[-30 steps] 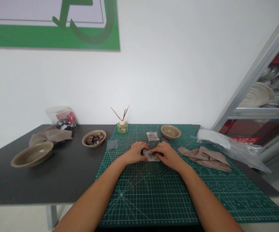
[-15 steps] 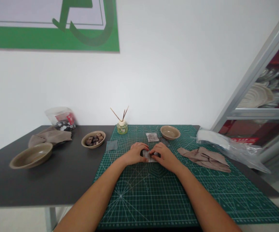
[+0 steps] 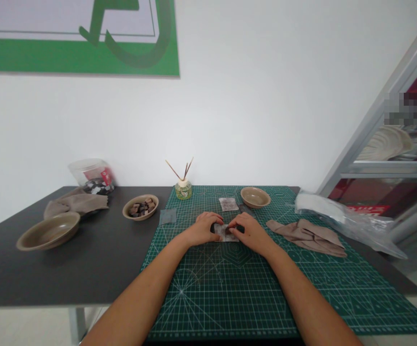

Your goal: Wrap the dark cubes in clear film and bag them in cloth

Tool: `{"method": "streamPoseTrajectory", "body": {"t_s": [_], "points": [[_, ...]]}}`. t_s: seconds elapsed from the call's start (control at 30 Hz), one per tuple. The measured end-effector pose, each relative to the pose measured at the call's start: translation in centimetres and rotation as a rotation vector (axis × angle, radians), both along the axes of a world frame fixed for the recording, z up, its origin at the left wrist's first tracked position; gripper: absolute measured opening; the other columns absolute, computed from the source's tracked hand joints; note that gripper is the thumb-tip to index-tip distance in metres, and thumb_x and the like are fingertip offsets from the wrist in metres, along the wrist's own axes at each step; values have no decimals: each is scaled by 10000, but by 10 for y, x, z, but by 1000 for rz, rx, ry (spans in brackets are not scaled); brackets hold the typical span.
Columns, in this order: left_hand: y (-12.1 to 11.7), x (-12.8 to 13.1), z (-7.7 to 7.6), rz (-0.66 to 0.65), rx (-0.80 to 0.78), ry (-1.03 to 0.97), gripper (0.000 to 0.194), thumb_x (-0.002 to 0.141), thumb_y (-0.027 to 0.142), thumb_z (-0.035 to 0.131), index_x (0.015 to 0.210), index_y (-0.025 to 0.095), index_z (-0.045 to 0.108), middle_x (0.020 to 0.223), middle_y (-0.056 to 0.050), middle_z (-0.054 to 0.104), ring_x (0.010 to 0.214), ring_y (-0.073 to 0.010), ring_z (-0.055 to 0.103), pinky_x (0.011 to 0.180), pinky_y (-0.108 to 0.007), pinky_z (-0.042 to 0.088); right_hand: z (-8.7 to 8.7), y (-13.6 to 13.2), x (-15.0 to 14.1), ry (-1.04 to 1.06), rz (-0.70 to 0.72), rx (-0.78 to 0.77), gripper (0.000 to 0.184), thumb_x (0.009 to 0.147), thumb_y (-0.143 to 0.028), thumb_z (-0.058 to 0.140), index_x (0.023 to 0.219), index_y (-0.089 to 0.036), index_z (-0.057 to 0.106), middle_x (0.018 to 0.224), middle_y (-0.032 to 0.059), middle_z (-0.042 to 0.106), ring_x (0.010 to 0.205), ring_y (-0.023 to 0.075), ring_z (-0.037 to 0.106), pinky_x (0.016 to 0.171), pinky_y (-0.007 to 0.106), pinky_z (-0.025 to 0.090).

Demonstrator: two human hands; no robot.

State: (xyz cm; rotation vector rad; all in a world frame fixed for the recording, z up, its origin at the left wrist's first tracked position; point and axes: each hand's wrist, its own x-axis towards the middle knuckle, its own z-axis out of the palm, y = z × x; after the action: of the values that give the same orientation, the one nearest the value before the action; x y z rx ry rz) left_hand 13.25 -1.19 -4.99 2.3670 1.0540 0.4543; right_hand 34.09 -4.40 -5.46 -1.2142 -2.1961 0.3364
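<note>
We identify the support as a dark grey, flat-topped table. On it we locate the green, white-gridded cutting mat. Just left of the mat sits a round tan bowl containing brown blocks. Farther left of the mat we find a wide tan dish, a crumpled grey-brown cloth and a clear rounded plastic jar.

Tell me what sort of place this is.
Probably a small craft workspace: a gridded green cutting mat on a dark table, and a bowl of small blocks.
</note>
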Motion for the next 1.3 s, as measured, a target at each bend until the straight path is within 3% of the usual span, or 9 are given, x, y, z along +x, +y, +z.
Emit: {"method": "streamPoseTrajectory", "body": {"t_s": [0.17, 0.43, 0.63, 0.77, 0.87, 1.03, 1.17, 1.3], "points": [[0, 0, 2, -1, -5, -1, 400, 668, 222, 766, 1050, 228, 646, 1250, -39, 606, 1233, -263, 472, 1074, -412, 302, -1, 3, 4, -17, -101, 83, 94, 821, -164, 604, 825, -183, 697, 843, 62, 666, 863, 222, 550, 803, 392, 401], [0, 1, 2, 1, -3, 7, 406, 674, 236, 762, 1062, 243, 645, 1261, -32, 599, 1232, -263, 474, 1070, -414, 308, -5, 2, 4, -83, 20, 90, 325, 797, -24, 519, 980, -217, 707, 926, 67, 627, 907, 214, 510, 827, 380, 396], [-2, 0, 3, 11, -16, 10, 400, 681, 221, 767, 1061, 239, 645, 1261, -28, 599, 1240, -265, 469, 1084, -412, 297, -1, 1, 4, -78, 48, 25, 161, 819, -114, 608, 932, -189, 695, 840, 48, 659, 850, 207, 537, 808, 368, 401], [-2, 1, 4, 10, -17, 23, 408, 679, 207, 769, 1067, 230, 643, 1266, -31, 597, 1247, -264, 463, 1090, -413, 290, -1, 2, 1, -83, 25, 61, 103, 832, -163, 620, 899, -189, 693, 855, 53, 654, 858, 212, 531, 813, 378, 397], [-2, 1, 4, 6, -16, 20, 410, 680, 218, 770, 1070, 239, 643, 1270, -29, 595, 1246, -268, 464, 1088, -415, 295, -3, 2, 2, -81, 16, 70, 112, 827, -158, 614, 899, -187, 695, 874, 63, 641, 871, 216, 521, 814, 381, 396], [-2, 1, 5, 10, -26, 13, 411, 669, 199, 784, 1054, 224, 640, 1266, -36, 596, 1248, -262, 459, 1089, -412, 288, -3, 0, 4, -83, 41, 69, 284, 787, -63, 588, 1018, -204, 671, 939, 61, 627, 920, 218, 505, 846, 386, 388], [-3, 2, 6, 6, -22, 14, 412, 675, 191, 780, 1060, 216, 635, 1266, -41, 595, 1242, -257, 463, 1080, -408, 295, -3, 0, 3, -102, 2, 66, 97, 792, -175, 654, 889, -183, 653, 896, 60, 615, 891, 220, 503, 832, 387, 394], [-4, 2, 7, 11, -16, 26, 399, 678, 202, 778, 1053, 209, 641, 1260, -42, 599, 1233, -267, 469, 1069, -415, 304, -2, -2, 3, -62, -29, 76, 139, 797, -253, 675, 897, -178, 615, 908, 61, 607, 914, 226, 503, 844, 392, 402]]}}
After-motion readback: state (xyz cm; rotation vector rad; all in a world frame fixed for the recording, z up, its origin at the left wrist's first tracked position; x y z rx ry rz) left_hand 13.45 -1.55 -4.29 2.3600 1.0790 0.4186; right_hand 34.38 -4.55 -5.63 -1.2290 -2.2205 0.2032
